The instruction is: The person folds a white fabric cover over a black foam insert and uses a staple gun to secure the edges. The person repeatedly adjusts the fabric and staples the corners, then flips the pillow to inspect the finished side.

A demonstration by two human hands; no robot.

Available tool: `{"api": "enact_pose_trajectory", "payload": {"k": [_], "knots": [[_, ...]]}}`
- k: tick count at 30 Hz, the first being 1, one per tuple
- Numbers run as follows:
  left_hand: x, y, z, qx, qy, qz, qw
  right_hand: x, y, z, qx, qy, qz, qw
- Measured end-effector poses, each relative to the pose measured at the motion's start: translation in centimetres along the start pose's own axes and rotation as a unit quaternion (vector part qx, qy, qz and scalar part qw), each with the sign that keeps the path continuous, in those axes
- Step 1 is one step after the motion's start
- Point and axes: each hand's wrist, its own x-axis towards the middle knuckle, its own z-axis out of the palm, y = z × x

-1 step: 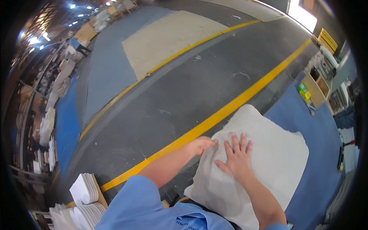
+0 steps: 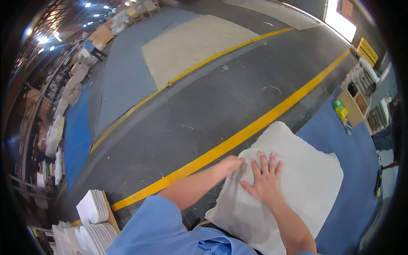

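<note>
A square pad with rounded corners [image 2: 310,182], covered in off-white fabric, lies in front of me at the lower right. At its left edge my left hand [image 2: 230,165] is closed, thumb and fingers pinching the fabric. The cloth looks creased and shaded beside that grip. Flat on top of the pad rests my right hand [image 2: 267,178], fingers spread and pressing lightly on the fabric. What lies under the cover is hidden.
A blue work surface [image 2: 352,187] extends right of the pad, bearing a wooden box [image 2: 354,104], a yellow-green packet [image 2: 340,109] and a dark-handled tool [image 2: 377,183]. White rounded panels [image 2: 97,235] are stacked at lower left. Yellow lines [image 2: 238,138] cross the grey floor.
The whole view has shifted slightly, with the scene sitting a little lower and to the right. Both hands keep their places on the pad.
</note>
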Motion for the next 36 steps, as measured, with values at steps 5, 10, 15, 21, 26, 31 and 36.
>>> {"api": "enact_pose_trajectory", "payload": {"k": [5,10,15,21,26,31,36], "knots": [[0.2,-2.2,4.9,0.179,0.272,0.155,0.933,-0.4,-0.7,-0.2,0.000,-0.012,0.012,1.000],[-2.1,-2.1,6.4,0.204,0.292,0.166,0.919,-0.8,-0.4,0.8,-0.001,0.006,0.009,1.000],[-1.9,-2.2,6.7,0.194,0.311,0.163,0.916,-1.4,-0.4,0.9,0.004,0.021,-0.012,1.000],[-1.9,-2.1,6.3,0.186,0.272,0.173,0.928,-10.6,9.4,-2.5,-0.053,0.104,-0.007,0.993],[-0.8,-2.6,5.9,0.156,0.237,0.185,0.941,-24.2,17.0,-4.8,-0.164,0.033,0.165,0.972],[0.0,-3.1,5.4,0.115,0.177,0.198,0.957,-25.7,12.8,-2.3,-0.099,-0.012,0.122,0.987],[1.1,-3.7,5.2,0.047,0.122,0.206,0.970,-19.8,6.3,-1.4,-0.078,-0.062,0.062,0.993]]}}
